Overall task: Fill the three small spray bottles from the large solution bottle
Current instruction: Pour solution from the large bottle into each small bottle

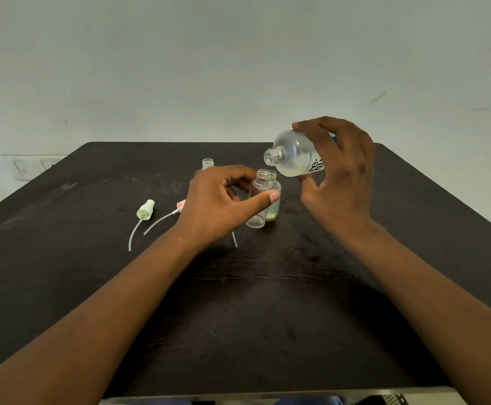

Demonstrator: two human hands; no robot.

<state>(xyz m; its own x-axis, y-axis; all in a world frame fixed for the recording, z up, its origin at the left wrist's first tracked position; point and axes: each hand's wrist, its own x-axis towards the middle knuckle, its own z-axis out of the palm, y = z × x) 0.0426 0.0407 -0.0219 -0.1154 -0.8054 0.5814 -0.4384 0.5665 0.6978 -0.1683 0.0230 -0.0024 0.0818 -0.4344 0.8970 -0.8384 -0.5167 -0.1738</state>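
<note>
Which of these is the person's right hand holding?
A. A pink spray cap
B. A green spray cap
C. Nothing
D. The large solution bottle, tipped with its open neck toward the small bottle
D: the right hand grips the large solution bottle, tilted neck-down toward the small bottle held by the left hand.

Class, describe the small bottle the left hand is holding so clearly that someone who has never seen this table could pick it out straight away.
Start at the dark table and find the left hand near its middle. Its thumb and fingers pinch a small clear bottle, uncapped, just below the tilted large bottle. Unlike the second small bottle right behind it, which shows yellowish liquid at the bottom, this one looks empty.
</note>
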